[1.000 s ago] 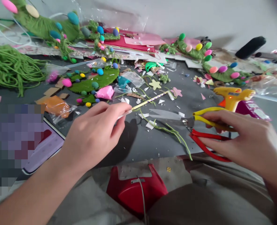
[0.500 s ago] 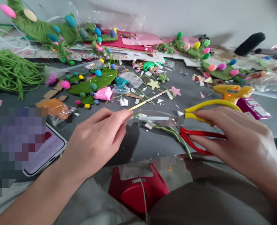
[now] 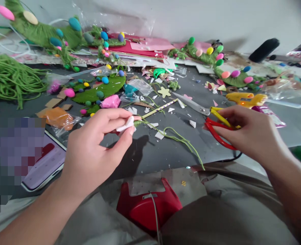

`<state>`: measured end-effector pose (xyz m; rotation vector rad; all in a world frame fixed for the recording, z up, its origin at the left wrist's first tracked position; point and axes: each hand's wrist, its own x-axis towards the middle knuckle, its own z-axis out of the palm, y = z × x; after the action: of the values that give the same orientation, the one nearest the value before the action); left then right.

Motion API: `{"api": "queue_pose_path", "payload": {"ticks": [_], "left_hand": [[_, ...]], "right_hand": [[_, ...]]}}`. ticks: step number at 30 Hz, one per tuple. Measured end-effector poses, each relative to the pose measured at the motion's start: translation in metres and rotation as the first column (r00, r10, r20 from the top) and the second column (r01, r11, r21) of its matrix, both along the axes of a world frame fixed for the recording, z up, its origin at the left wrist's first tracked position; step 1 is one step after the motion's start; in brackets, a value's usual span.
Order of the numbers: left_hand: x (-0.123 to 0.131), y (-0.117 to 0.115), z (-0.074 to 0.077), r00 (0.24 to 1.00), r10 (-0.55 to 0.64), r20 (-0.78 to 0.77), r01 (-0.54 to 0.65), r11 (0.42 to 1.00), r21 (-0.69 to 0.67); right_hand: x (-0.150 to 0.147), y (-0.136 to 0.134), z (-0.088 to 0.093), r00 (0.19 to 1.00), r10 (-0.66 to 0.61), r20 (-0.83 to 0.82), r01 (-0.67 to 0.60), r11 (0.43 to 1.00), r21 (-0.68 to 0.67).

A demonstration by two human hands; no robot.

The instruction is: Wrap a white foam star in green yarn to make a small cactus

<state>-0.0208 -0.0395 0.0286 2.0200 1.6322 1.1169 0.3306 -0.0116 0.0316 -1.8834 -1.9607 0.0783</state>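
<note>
My left hand point(image 3: 94, 149) is closed in a pinch on a small white scrap point(image 3: 126, 124), at the near end of a thin yellow striped stick point(image 3: 160, 109) that lies on the dark table point(image 3: 153, 153). My right hand point(image 3: 247, 132) grips scissors point(image 3: 211, 117) with one yellow and one red handle; the blades point up and left, away from the stick. A green cord point(image 3: 181, 141) curls on the table between my hands.
A yellow glue gun point(image 3: 244, 98) lies behind my right hand. Green felt shapes with coloured beads point(image 3: 99, 88), a heap of green cord point(image 3: 10, 78), plastic bags and paper scraps cover the back. A phone point(image 3: 40, 166) lies at the left; a red object point(image 3: 147, 204) sits below the table edge.
The scissors have drawn back from the stick to the right and turned their blades away. My left hand now pinches a white scrap at the stick's near end.
</note>
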Motion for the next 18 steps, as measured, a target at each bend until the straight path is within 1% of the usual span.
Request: {"api": "queue_pose_path", "payload": {"ticks": [1, 3, 5, 7, 9, 10, 11, 12, 13, 14, 16, 18], "left_hand": [[0.002, -0.001, 0.001, 0.996, -0.006, 0.085, 0.012, 0.997, -0.072], [0.008, -0.004, 0.002, 0.966, -0.012, 0.257, 0.066, 0.978, -0.200], [0.015, -0.006, -0.001, 0.909, -0.016, 0.417, 0.147, 0.947, -0.285], [0.022, -0.008, -0.005, 0.842, -0.018, 0.540, 0.232, 0.915, -0.331], [0.028, -0.009, -0.009, 0.785, -0.020, 0.620, 0.309, 0.879, -0.363], [0.030, -0.010, -0.010, 0.766, -0.019, 0.642, 0.339, 0.861, -0.379], [0.033, -0.011, -0.012, 0.756, -0.015, 0.654, 0.361, 0.843, -0.398], [0.035, -0.012, -0.013, 0.751, -0.010, 0.660, 0.377, 0.828, -0.416], [0.038, -0.013, -0.014, 0.748, -0.005, 0.664, 0.389, 0.814, -0.432], [0.041, -0.014, -0.015, 0.743, -0.001, 0.669, 0.403, 0.800, -0.445], [0.046, -0.016, -0.017, 0.722, 0.000, 0.692, 0.438, 0.774, -0.457], [0.049, -0.018, -0.019, 0.703, -0.008, 0.711, 0.465, 0.762, -0.451]], "right_hand": [[0.003, 0.006, -0.002, 1.000, -0.016, -0.026, 0.015, 0.999, -0.034], [0.006, 0.016, -0.005, 0.999, -0.001, -0.051, -0.003, 0.996, -0.091], [0.006, 0.022, -0.006, 0.998, 0.057, -0.029, -0.060, 0.990, -0.130], [0.005, 0.025, -0.006, 0.991, 0.130, 0.043, -0.123, 0.983, -0.138], [0.000, 0.021, -0.002, 0.982, 0.173, 0.078, -0.167, 0.983, -0.079], [-0.004, 0.017, 0.001, 0.980, 0.193, 0.043, -0.192, 0.981, -0.033], [-0.010, 0.011, 0.004, 0.974, 0.223, -0.033, -0.223, 0.975, 0.001], [-0.017, 0.004, 0.008, 0.954, 0.264, -0.142, -0.262, 0.965, 0.031], [-0.026, -0.003, 0.013, 0.909, 0.328, -0.257, -0.330, 0.943, 0.037], [-0.035, -0.010, 0.016, 0.865, 0.383, -0.325, -0.400, 0.917, 0.017], [-0.054, -0.022, 0.021, 0.782, 0.522, -0.342, -0.548, 0.836, 0.024], [-0.068, -0.029, 0.023, 0.717, 0.599, -0.356, -0.634, 0.773, 0.026]]}}
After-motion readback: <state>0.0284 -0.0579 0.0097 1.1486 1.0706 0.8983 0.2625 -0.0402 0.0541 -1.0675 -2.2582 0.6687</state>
